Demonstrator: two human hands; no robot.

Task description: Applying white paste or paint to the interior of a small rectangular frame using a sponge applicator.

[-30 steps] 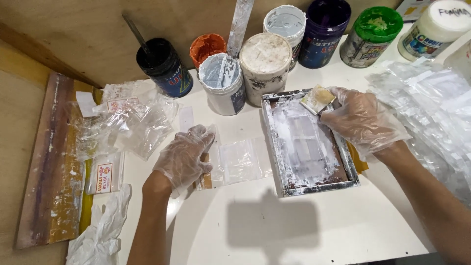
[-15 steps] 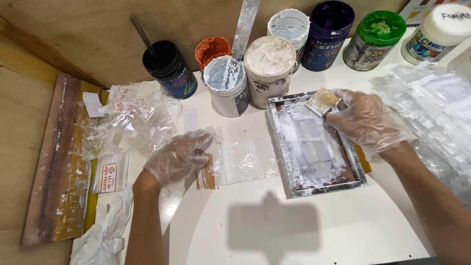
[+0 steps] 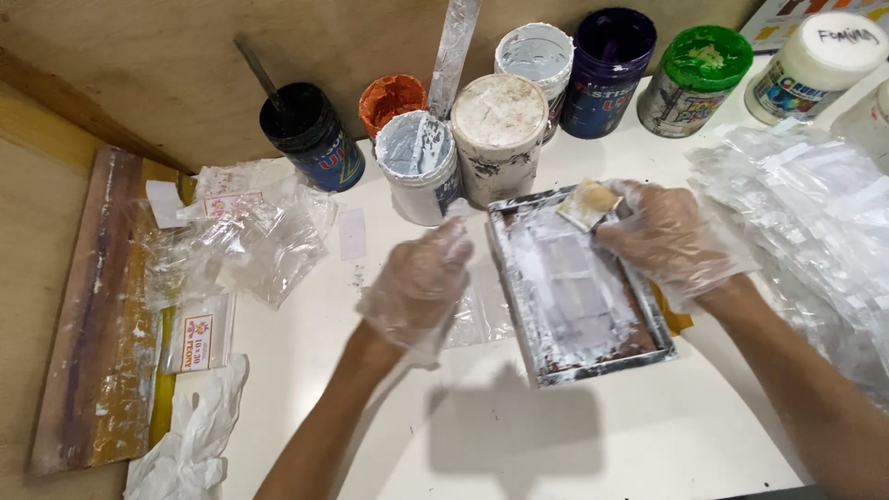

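**Both gloved hands at the small printing frame**

My right hand (image 3: 669, 239), in a thin clear glove, pinches a small yellowish pad (image 3: 589, 203) between thumb and fingers and holds it on the far end of the small screen frame (image 3: 576, 282). The frame lies flat on the white table (image 3: 648, 435), straight in front of me, its mesh smeared white, its edges caked with paint.

My left hand (image 3: 419, 287), gloved the same way, rests loosely curled at the frame's left edge, fingertips touching the near-left corner of the rim. It grips nothing. Under its palm lies a clear plastic bag (image 3: 482, 310), tucked partly beneath the frame.

Behind the frame stand paint jars: a white-lidded one (image 3: 499, 130) just beyond the frame, a grey-white open one (image 3: 418, 159) beside it, a black one (image 3: 308, 137) with a stick further left. A heap of clear bags (image 3: 815, 231) fills my right side; a paint-stained wooden board (image 3: 97, 315) lies far left.
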